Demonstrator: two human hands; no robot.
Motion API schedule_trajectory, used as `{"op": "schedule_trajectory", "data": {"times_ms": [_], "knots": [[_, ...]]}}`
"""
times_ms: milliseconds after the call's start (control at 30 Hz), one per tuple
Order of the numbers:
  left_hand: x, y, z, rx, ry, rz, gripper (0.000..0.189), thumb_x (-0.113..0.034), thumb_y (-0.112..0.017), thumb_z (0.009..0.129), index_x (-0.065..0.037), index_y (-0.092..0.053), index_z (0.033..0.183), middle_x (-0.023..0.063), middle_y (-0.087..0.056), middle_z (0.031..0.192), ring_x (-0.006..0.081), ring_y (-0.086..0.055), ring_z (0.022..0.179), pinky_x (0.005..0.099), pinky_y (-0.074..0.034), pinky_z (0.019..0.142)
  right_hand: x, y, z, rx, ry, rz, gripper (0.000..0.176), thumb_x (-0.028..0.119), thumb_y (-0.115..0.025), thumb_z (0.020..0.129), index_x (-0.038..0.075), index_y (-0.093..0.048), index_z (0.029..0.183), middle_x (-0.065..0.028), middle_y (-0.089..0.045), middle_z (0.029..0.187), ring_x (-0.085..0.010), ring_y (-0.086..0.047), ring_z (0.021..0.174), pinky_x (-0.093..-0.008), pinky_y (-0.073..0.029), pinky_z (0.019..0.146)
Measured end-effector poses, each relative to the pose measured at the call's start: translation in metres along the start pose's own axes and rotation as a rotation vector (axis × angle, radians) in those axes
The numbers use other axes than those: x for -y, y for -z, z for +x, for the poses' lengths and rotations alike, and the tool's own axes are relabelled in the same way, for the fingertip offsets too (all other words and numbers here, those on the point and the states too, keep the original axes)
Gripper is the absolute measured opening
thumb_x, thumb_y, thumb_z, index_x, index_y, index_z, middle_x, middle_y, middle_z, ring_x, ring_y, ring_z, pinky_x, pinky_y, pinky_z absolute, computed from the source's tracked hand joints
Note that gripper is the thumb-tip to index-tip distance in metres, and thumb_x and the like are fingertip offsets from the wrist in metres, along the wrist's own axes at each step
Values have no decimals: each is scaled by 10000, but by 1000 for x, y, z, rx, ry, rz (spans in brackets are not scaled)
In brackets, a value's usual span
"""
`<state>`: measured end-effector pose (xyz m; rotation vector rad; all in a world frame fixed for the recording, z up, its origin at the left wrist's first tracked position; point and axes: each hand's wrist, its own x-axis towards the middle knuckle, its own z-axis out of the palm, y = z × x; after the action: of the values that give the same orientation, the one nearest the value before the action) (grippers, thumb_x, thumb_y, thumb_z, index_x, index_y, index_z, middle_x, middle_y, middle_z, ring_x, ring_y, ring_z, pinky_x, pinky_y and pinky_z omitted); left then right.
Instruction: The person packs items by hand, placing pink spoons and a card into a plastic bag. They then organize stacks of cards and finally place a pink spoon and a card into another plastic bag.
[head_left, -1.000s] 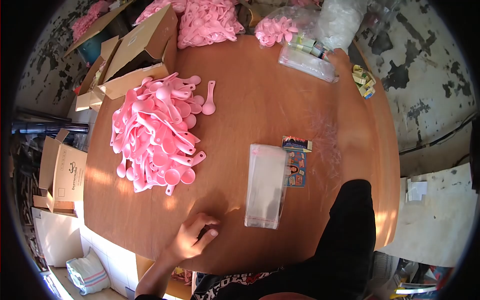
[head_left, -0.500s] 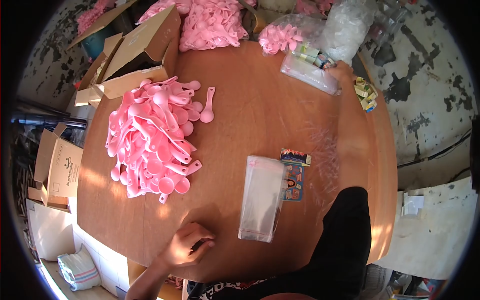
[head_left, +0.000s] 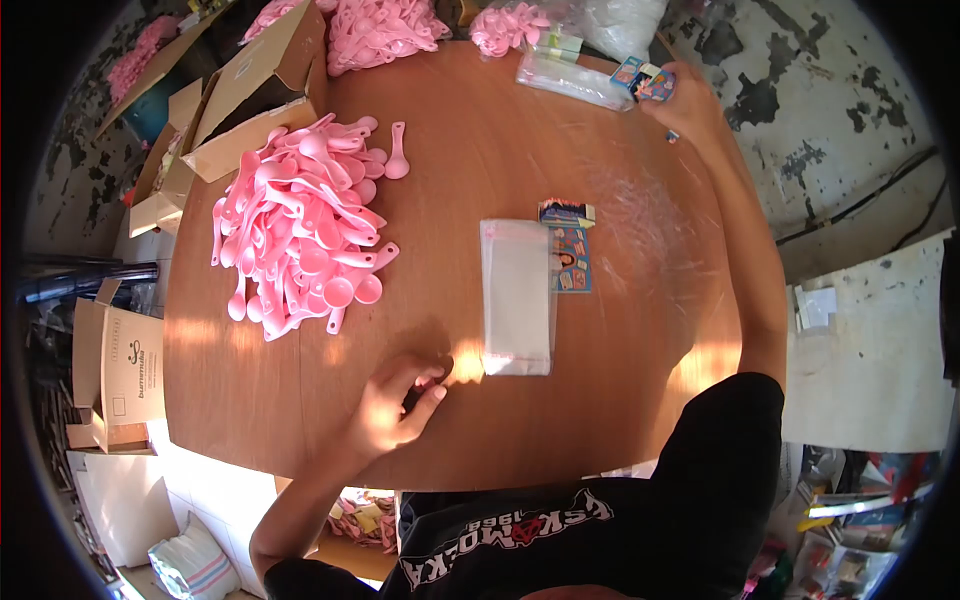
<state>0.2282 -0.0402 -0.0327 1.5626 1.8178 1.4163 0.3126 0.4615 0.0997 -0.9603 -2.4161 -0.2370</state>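
Note:
My right hand (head_left: 688, 98) is at the far right of the table, its fingers closed around colourful printed cards (head_left: 645, 80). Beside them lies a bundle of clear plastic sleeves (head_left: 575, 80). My left hand (head_left: 400, 400) hovers over the near table, fingers loosely curled and thumb apart, with nothing visible in it. To its right, a stack of clear plastic sleeves (head_left: 517, 300) lies flat. A blue printed card (head_left: 572, 262) and a small dark printed box (head_left: 566, 213) rest against that stack. A large heap of pink spoons (head_left: 300, 230) covers the left of the table.
One pink spoon (head_left: 398, 152) lies apart from the heap. An open cardboard box (head_left: 250, 140) stands at the back left, near bagged pink spoons (head_left: 385, 35). Thin plastic scraps (head_left: 645, 220) are scattered on the right. Another carton (head_left: 125, 360) stands left of the table.
The view has shifted, so the table sits higher in the picture. My right hand now shows more of the printed cards in its grip. My left hand remains loosely curled near the front.

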Motion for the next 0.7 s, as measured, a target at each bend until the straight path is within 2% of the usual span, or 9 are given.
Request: {"op": "schedule_trajectory", "data": {"times_ms": [100, 167, 233, 300, 400, 433, 533, 600, 700], "knots": [[2, -4, -5, -69, 15, -31, 166, -24, -690, 820, 17, -602, 953, 93, -582, 727, 200, -569, 642, 307, -470, 603, 37, 72, -93, 146, 90, 255, 617, 288, -815, 579, 61, -602, 1111, -141, -646, 1040, -298, -651, 971, -386, -521, 808], [4, -5, -10, -63, 0, 11, 192, -38, -688, 831, 18, -589, 987, 87, -579, 728, 178, -560, 636, 292, -468, 588, 46, 86, -160, 366, 12, 629, 597, 221, -827, 564, 49, -602, 1090, -139, -648, 1021, -287, -653, 938, -378, -520, 821], [7, -5, -11, -50, -11, 24, 203, -49, -681, 848, 18, -576, 1008, 66, -569, 721, 155, -554, 623, 285, -463, 569, 72, 114, -223, 359, 208, 674, 580, 208, -827, 565, 65, -604, 1081, -113, -650, 1018, -288, -650, 910, -379, -521, 805], [4, -5, -13, -38, 15, -5, 234, -78, -658, 886, -3, -560, 1085, 3, -566, 738, 71, -539, 636, 222, -432, 550, 105, 137, -271, 409, 345, 568, 581, 210, -833, 558, 81, -605, 1076, -99, -647, 998, -299, -646, 896, -384, -524, 773], [-2, -1, -11, 15, 109, -79, 247, -71, -648, 893, 3, -546, 1106, 16, -562, 773, 66, -531, 693, 224, -436, 612, 133, 131, -328, 546, 270, 698, 617, 165, -839, 525, 73, -604, 1088, -112, -615, 1072, -304, -623, 959, -387, -514, 799], [-4, 0, -11, 28, 154, -117, 254, -71, -646, 895, 4, -541, 1113, 26, -564, 788, 67, -533, 722, 230, -442, 640, 139, 126, -338, 466, 288, 707, 631, 181, -840, 536, 82, -594, 1109, -111, -615, 1070, -304, -624, 956, -389, -520, 784], [-19, -1, -21, 70, 125, -44, 325, -94, -650, 893, 11, -519, 1172, 92, -592, 919, 151, -580, 849, 281, -473, 755, 145, 121, -348, 482, 190, 724, 662, 224, -863, 548, 75, -574, 1124, -122, -611, 1075, -314, -615, 975, -382, -510, 818], [-39, -4, -29, 97, 26, 77, 400, -146, -665, 879, 14, -508, 1210, 165, -594, 1039, 283, -605, 973, 362, -481, 865, 138, 126, -331, 712, 297, 628, 642, 245, -849, 652, 63, -554, 1193, -109, -615, 1086, -280, -615, 1002, -369, -491, 857], [-70, -15, -45, 121, 66, 163, 462, -207, -670, 877, 9, -502, 1249, 197, -577, 1096, 362, -574, 1061, 413, -455, 924, 113, 107, -313, 587, 267, 873, 612, 318, -799, 741, 63, -547, 1238, -140, -632, 1097, -276, -628, 1004, -376, -514, 786]]}}
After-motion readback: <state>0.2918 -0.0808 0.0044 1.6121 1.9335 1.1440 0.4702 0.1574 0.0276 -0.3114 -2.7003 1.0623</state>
